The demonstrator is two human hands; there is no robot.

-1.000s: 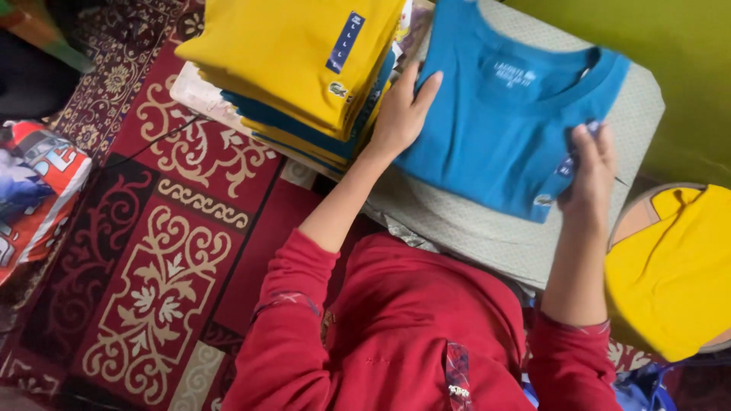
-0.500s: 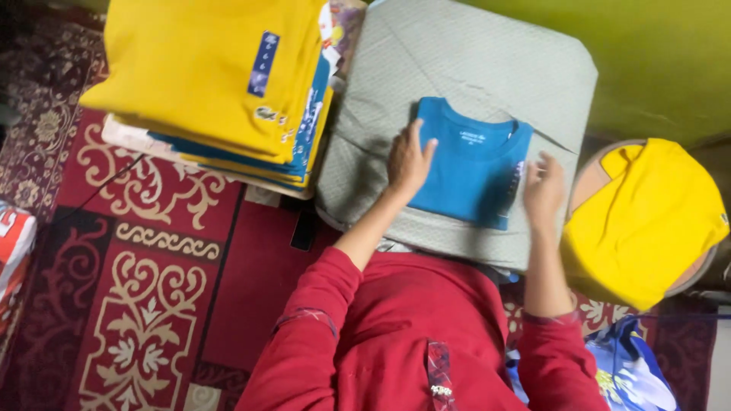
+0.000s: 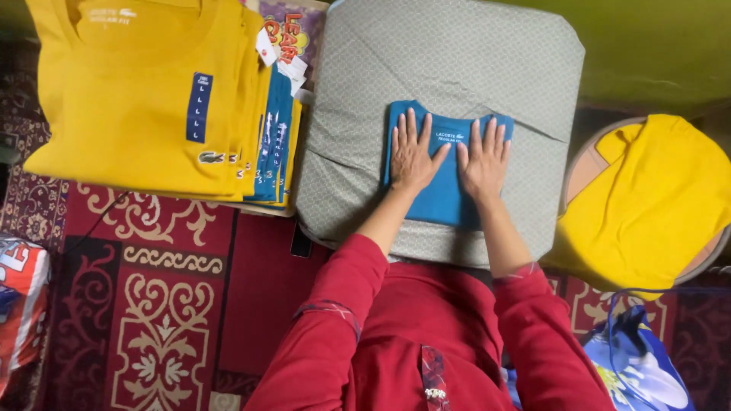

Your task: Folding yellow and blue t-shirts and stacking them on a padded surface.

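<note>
Both my hands lie flat on the folded blue T-shirt (image 3: 445, 171), which sits near the middle of the grey padded board (image 3: 442, 68), a little toward the edge nearest me. My left hand (image 3: 412, 154) presses the left half, my right hand (image 3: 483, 158) the right half — fingers spread, palms down. Neither grip closes on anything; each is fully open and only bears down on the cloth.

To press this fold well, I judge the weight should go evenly through both palms, pushing outward from the collar line toward the side edges so trapped air and creases slide out rather than bunch under my fingers. The neck label shows between my hands, so the fold looks centred — I should keep it that way and not drag the fabric sideways.

Off the board's left edge a stack of folded yellow and blue shirts (image 3: 152, 99) rests over the patterned red carpet (image 3: 160, 304). Off the right edge a loose yellow shirt (image 3: 655, 198) drapes over a round stool (image 3: 582, 160), well apart from my hands.
</note>
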